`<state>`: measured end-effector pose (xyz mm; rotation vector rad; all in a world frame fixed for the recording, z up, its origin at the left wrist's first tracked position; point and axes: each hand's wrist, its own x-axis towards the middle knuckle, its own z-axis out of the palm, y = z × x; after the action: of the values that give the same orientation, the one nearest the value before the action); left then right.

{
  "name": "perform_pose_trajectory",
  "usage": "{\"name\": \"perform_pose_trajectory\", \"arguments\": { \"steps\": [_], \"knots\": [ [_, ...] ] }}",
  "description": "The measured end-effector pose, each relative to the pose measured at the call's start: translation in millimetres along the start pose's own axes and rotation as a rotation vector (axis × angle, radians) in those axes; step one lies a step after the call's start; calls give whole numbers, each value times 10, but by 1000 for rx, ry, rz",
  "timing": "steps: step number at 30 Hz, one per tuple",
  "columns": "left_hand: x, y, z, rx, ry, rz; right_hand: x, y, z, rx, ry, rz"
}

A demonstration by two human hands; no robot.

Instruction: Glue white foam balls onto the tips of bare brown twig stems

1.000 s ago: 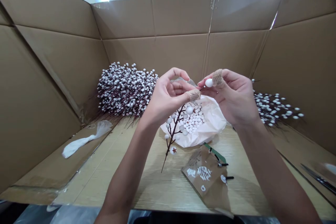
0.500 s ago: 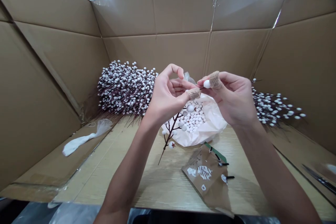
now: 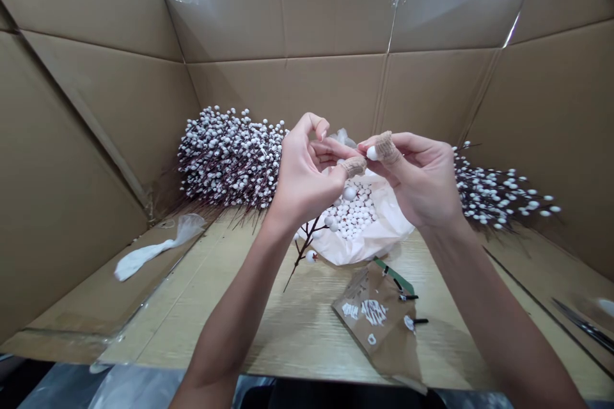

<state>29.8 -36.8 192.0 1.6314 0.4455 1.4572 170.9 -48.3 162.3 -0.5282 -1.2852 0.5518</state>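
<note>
My left hand [image 3: 311, 169], its thumb wrapped in tan tape, pinches a dark brown artificial berry stem [image 3: 303, 249] that hangs below the palm with several white berries on it. Close by on the right, my right hand [image 3: 415, 169] grips a single white berry [image 3: 372, 153] between its taped thumb and fingers. The berry meets or nearly meets a twig end at my left fingertips; the exact contact is hidden. Beneath both hands, loose white berries [image 3: 355, 214] lie in an open white plastic bag [image 3: 384, 230].
Finished berry stems [image 3: 230, 156] are heaped at the back left, with a smaller bunch [image 3: 501, 195] at the right. A glue-smeared cardboard piece [image 3: 378, 326] lies in front. Scissors [image 3: 582, 326] rest at the right edge, a white plastic strip [image 3: 158, 252] at the left. Cardboard walls [image 3: 330, 86] enclose the table.
My right hand has shifted slightly left, bringing the white berry closer to my left fingertips. The stem under my left hand has risen and moved a little left.
</note>
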Motion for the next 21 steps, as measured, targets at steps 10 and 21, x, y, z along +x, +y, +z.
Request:
{"name": "perform_pose_trajectory", "arguments": {
  "steps": [10,21],
  "knots": [
    [20,-79,-18,-48,31,-4,2,92,-5,-44,23,62],
    [111,-41,-147,-122,135,-26,105,36,-151,135,-219,349]
  ]
}}
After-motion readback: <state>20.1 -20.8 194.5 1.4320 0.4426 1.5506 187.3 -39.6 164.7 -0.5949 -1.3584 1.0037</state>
